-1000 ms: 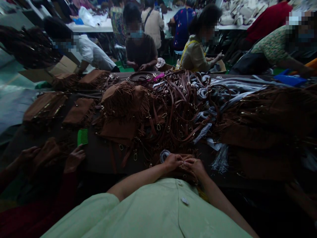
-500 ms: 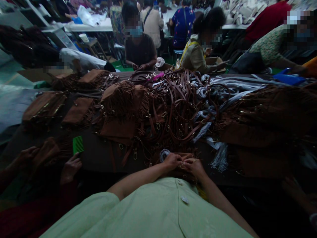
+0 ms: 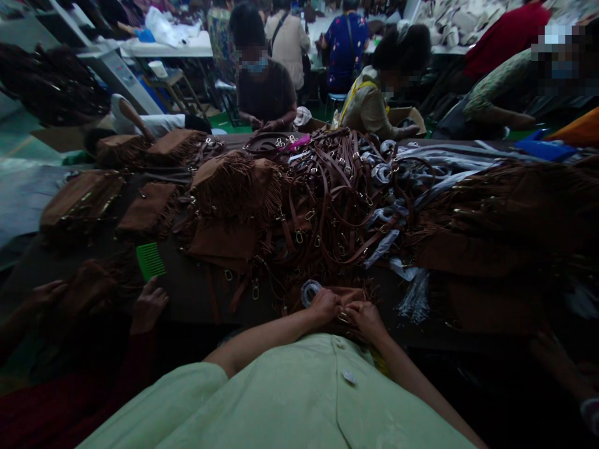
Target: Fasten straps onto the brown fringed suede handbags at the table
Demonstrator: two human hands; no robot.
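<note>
Close to my body, a brown fringed bag [image 3: 350, 294] lies at the table's front edge. My left hand [image 3: 326, 305] pinches at its near edge, fingers closed. Beside it my right hand [image 3: 366, 318] is closed on the same edge, the fingertips of both hands nearly touching. A small gold-coloured metal piece [image 3: 343, 317] shows between them; whether it is gripped is too dark to tell. A clear roll of tape or plastic [image 3: 311, 292] sits on the bag just left of my left hand.
Brown straps with metal clasps [image 3: 327, 206] are heaped beyond my hands. Fringed bags [image 3: 224, 240] lie left, more [image 3: 482, 252] right. White strings [image 3: 415, 299] hang nearby. At left, a co-worker's hand [image 3: 148, 305] holds a green comb [image 3: 150, 261]. Several people sit across the table.
My hands have barely shifted on the bag, and the metal piece shows more clearly. The co-worker's hand and green comb moved slightly right, the comb tilting. People across the table shifted their arms and heads.
</note>
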